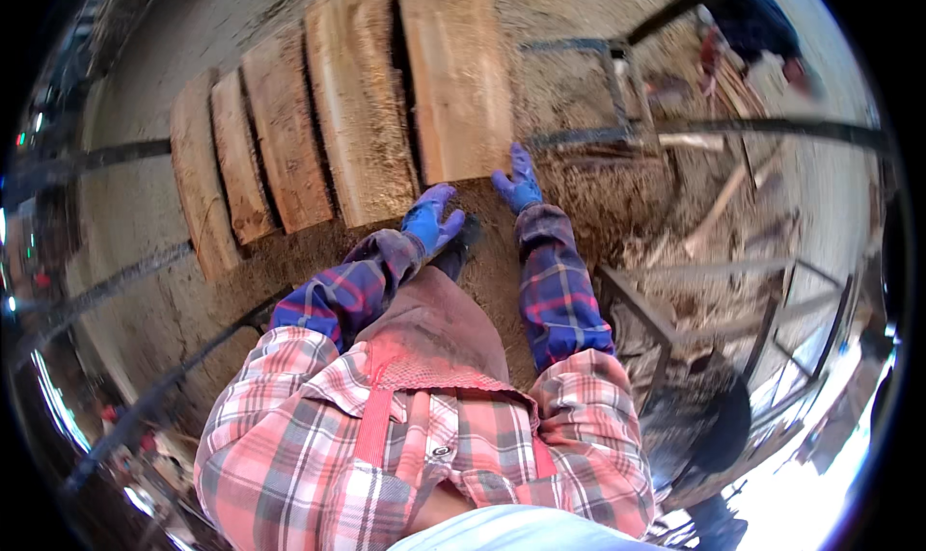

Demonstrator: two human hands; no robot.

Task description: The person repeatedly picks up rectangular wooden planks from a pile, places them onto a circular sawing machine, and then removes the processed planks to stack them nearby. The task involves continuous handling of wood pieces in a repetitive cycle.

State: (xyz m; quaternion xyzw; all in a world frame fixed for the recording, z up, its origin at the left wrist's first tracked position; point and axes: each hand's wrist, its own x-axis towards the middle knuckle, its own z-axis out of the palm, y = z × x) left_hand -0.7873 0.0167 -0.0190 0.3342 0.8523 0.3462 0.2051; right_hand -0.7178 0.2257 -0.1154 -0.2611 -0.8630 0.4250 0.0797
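Several rough wooden planks lie side by side in front of me, spaced by dark gaps. My left hand (pixel 433 218), in a purple-blue glove, is at the near left corner of the widest, rightmost plank (pixel 458 83), with its fingers spread. By that plank's near right corner is my gloved right hand (pixel 519 181), its fingers and thumb apart. Whether either hand touches the wood I cannot tell. Left of the widest plank lies another broad plank (pixel 359 107), then a narrower one (pixel 286 127) and two slim ones farther left.
A dark metal frame (pixel 617 88) stands just right of the planks. Dark metal bars (pixel 125 156) run along the left. At the lower right is another metal frame (pixel 714 334). Wood scraps (pixel 719 204) and sawdust litter the ground. Another person (pixel 757 26) is at the upper right.
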